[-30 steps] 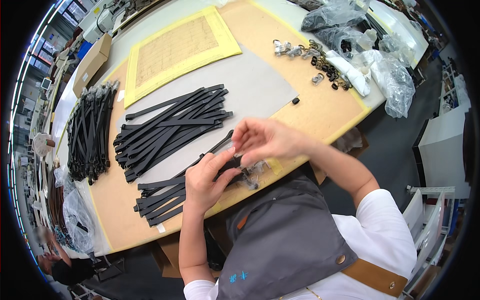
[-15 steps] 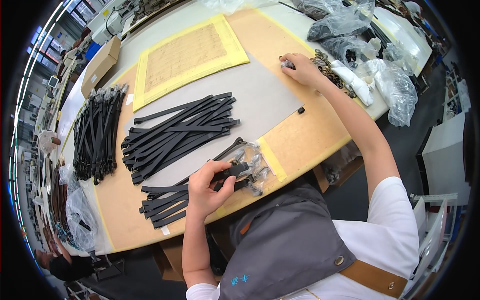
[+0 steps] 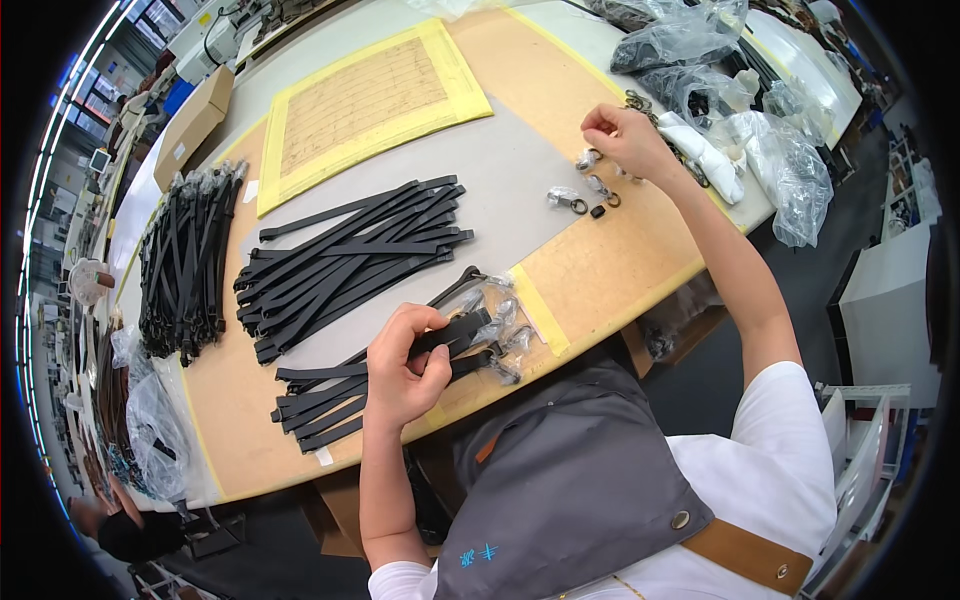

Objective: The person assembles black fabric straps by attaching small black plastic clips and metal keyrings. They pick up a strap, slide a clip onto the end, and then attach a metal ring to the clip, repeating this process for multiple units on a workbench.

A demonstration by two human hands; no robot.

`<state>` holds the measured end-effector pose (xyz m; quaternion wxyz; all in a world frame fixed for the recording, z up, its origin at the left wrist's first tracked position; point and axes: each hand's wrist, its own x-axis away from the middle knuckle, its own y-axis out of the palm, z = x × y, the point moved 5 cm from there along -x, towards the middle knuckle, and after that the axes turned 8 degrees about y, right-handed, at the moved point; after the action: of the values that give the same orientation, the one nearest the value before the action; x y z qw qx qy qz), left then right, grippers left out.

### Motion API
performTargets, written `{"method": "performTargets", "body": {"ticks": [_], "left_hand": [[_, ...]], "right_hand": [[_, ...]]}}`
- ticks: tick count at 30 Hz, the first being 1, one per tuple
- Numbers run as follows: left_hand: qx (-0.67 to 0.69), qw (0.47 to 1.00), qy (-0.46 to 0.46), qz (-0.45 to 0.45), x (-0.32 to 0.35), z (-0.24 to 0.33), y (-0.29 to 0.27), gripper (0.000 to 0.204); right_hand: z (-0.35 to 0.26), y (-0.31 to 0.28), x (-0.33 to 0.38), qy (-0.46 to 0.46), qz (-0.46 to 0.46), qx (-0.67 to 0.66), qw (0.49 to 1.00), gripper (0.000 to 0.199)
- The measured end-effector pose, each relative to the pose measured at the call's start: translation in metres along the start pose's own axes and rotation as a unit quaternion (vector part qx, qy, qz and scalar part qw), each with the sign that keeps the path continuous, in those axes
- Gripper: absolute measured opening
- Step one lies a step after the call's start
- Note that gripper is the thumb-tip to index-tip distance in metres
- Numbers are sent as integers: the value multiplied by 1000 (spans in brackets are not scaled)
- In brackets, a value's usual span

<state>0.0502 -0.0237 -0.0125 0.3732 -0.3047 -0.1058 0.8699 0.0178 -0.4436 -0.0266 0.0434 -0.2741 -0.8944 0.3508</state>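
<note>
Low and left of centre, the left hand (image 3: 405, 365) is clamped on a black strap (image 3: 455, 330) whose long axis runs toward the upper right, while at upper right the right hand (image 3: 625, 140), far across the table (image 3: 600, 270), pinches over small metal rings (image 3: 590, 185).

The grey mat (image 3: 500, 190) has open room in the middle, between the big pile of black straps (image 3: 350, 260) and the small metal rings (image 3: 585, 195). Plastic bags (image 3: 770, 150) block the far right corner. Another strap bundle (image 3: 190, 260) crowds the left side.
</note>
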Motion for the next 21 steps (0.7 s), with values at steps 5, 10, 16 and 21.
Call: {"method": "performTargets", "body": {"ticks": [5, 10, 16, 21], "left_hand": [[-1, 999, -33, -14, 2, 5, -3, 27], [0, 999, -33, -9, -3, 8, 2, 23], [34, 997, -43, 55, 2, -1, -5, 26], [81, 991, -44, 99, 2, 0, -10, 26]], "right_hand": [[-38, 28, 33, 28, -159, 103, 981, 33], [-40, 71, 47, -30, -228, 120, 966, 39], [-111, 90, 113, 55, -353, -508, 784, 19], [-135, 109, 148, -20, -307, -607, 733, 24]]}}
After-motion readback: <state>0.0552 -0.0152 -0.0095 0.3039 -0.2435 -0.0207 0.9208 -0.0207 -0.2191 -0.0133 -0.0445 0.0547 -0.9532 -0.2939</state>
